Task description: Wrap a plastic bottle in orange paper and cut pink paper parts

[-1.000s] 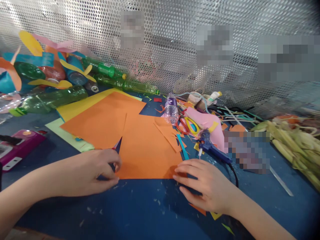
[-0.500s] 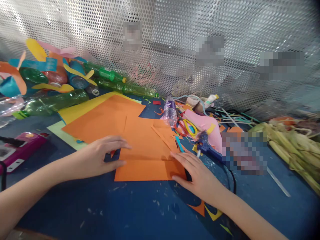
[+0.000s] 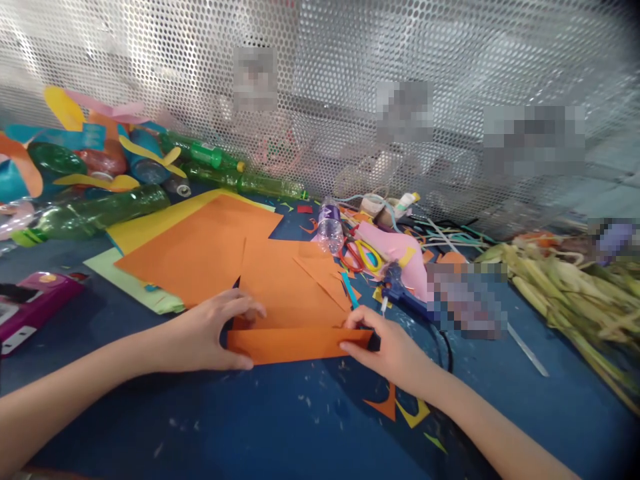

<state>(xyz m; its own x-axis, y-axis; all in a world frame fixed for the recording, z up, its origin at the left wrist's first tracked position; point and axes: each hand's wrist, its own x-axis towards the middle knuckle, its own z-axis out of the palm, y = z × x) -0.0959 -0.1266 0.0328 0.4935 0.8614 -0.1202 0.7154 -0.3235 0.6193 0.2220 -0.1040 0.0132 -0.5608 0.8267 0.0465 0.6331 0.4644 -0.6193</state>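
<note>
A sheet of orange paper [image 3: 293, 283] lies before me, with a strip along its near edge [image 3: 295, 345] tilted up at a crease. My right hand [image 3: 393, 347] pinches the right end of that strip between thumb and fingers. Curved around the strip's left end is my left hand [image 3: 207, 330], thumb at the front corner and fingertips over the paper behind the crease. Farther left, another orange sheet [image 3: 195, 247] rests on yellow paper [image 3: 145, 223] and pale green paper [image 3: 115, 277].
Right of the paper are scissors [image 3: 367, 255], a blue glue gun [image 3: 405, 293], pink paper [image 3: 395, 250] and a small clear bottle [image 3: 330, 227]. Green bottles [image 3: 105, 210] lie back left, a purple power strip [image 3: 43, 303] at left, dried husks [image 3: 560, 300] at right. A perforated metal screen [image 3: 320, 87] stands behind.
The near strip of the orange paper has tilted up from lying nearly flat. My right hand has closed on its right end, and my left hand has come onto the left end.
</note>
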